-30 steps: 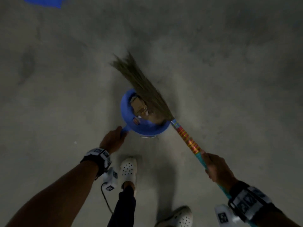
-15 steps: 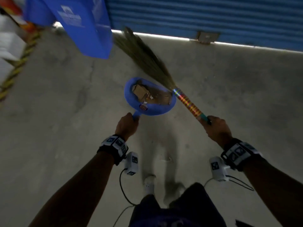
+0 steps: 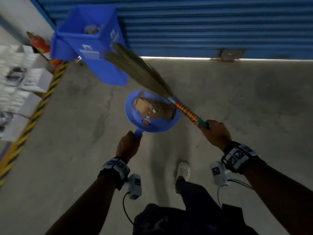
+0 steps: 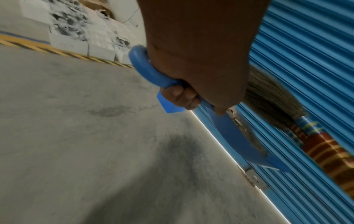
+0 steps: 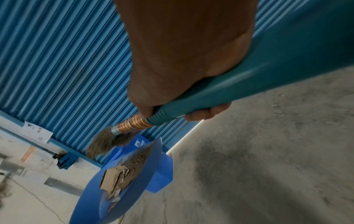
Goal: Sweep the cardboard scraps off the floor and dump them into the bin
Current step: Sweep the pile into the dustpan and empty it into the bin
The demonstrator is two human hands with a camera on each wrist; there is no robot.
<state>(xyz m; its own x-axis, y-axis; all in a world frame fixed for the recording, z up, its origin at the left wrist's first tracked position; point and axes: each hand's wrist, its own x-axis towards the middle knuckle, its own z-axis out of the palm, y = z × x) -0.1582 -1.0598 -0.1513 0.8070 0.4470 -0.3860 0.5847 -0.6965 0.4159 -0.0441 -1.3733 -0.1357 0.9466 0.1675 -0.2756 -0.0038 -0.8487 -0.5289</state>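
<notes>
A round blue dustpan [image 3: 135,116] hangs above the floor, full of brown cardboard scraps [image 3: 144,106]. My left hand [image 3: 127,146] grips its blue handle [image 4: 151,75]. My right hand [image 3: 216,133] grips the teal shaft [image 5: 249,84] of a grass broom [image 3: 135,68], whose bristles lie over the dustpan's far side and point up-left. The scraps [image 5: 116,180] show in the dustpan [image 5: 134,189] in the right wrist view. An open blue bin [image 3: 91,46] stands ahead on the left, by the shutter.
A blue roller shutter [image 3: 203,26] closes the far side. White boxes [image 3: 20,82] are stacked on the left behind a yellow and black floor stripe [image 3: 39,106]. Bare concrete floor [image 3: 245,99] lies to the right. My white shoe [image 3: 183,170] is below.
The dustpan and broom have been lifted off the floor and carried forward. The view has risen, and the bin and shutter now show nearer and in full.
</notes>
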